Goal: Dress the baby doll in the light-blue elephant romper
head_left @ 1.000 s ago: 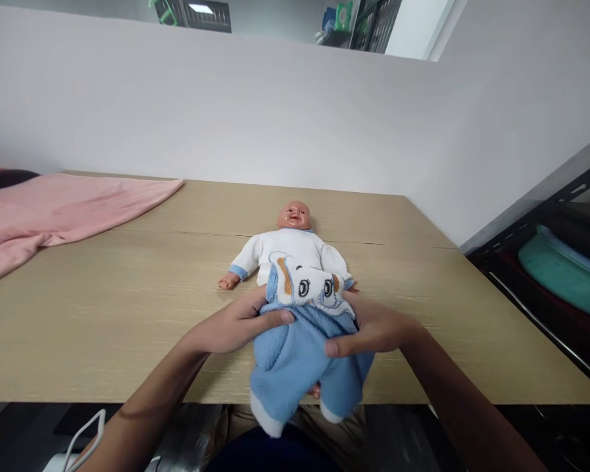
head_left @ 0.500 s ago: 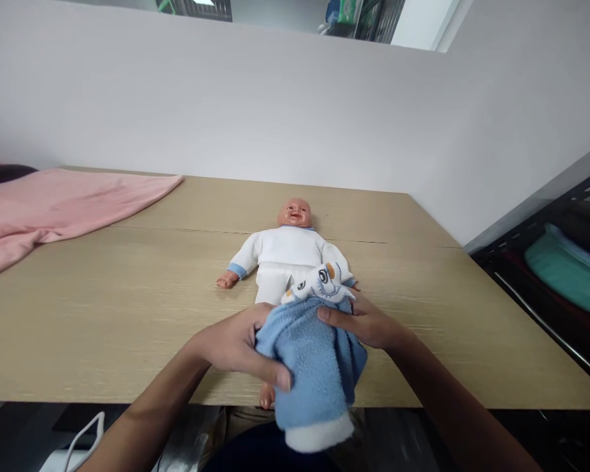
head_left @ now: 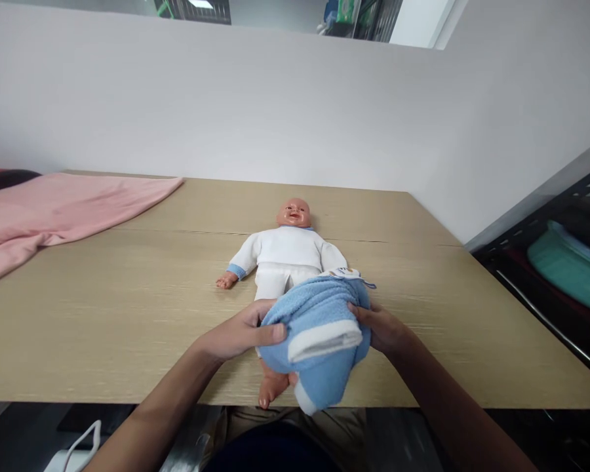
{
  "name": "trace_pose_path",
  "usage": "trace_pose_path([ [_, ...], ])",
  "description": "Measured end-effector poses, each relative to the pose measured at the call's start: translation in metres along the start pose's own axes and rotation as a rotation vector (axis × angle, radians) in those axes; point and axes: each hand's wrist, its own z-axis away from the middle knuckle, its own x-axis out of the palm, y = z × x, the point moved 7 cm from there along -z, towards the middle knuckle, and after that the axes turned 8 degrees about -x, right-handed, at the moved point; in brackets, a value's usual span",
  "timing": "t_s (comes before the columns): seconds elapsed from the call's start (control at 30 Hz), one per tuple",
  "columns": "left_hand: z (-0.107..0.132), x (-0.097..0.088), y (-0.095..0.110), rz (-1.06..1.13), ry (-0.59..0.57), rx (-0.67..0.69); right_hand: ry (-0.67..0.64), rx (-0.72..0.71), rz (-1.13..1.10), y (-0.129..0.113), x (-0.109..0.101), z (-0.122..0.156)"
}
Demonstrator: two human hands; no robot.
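My left hand point(head_left: 250, 330) and my right hand point(head_left: 378, 324) are both closed on a small blue terry garment point(head_left: 309, 308), one at each side of it. White bands edge two of its openings; one faces me and the other hangs low. A white printed part at its far end is folded mostly out of sight. Beneath it a baby doll point(head_left: 288, 246) lies on its back on the table, head away from me, in a white top and white trousers with blue cuffs. The garment covers part of the doll's legs; one bare foot point(head_left: 271, 387) shows.
The wooden table point(head_left: 142, 288) meets a pale wall point(head_left: 255, 105) at the back. A pink cloth point(head_left: 78, 203) lies at the far left, beside something black. On the right, a dark rack point(head_left: 535, 288) holds folded fabric, including a green piece point(head_left: 570, 265).
The garment has been lifted and turned, so its white-edged openings now face me and the printed eyes are folded away. More of the doll's foot shows. Both hands keep their hold.
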Motion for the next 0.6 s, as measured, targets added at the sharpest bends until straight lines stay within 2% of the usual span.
trace_pose_path([
  [0.07,0.003,0.006,0.0,0.068,-0.111,0.013,0.027,0.063,-0.06,0.012,0.0,0.0],
  [0.1,0.004,0.007,0.0,0.102,-0.129,0.029,0.027,0.078,-0.067,0.015,0.002,0.0],
  [0.17,0.005,0.002,0.001,0.17,-0.06,0.076,0.009,0.086,-0.056,0.017,0.008,0.002],
  [0.27,0.008,-0.007,-0.003,0.279,0.118,0.115,-0.057,0.057,0.001,0.011,0.02,0.004],
  [0.43,0.016,-0.003,-0.012,0.321,0.181,0.043,-0.19,-0.12,0.122,-0.011,0.036,0.004],
  [0.53,0.024,-0.001,-0.016,0.235,0.229,0.028,-0.272,-0.221,0.142,-0.024,0.05,0.006],
  [0.6,0.029,0.003,-0.019,0.142,0.266,0.011,-0.251,-0.243,0.207,-0.029,0.056,0.009],
])
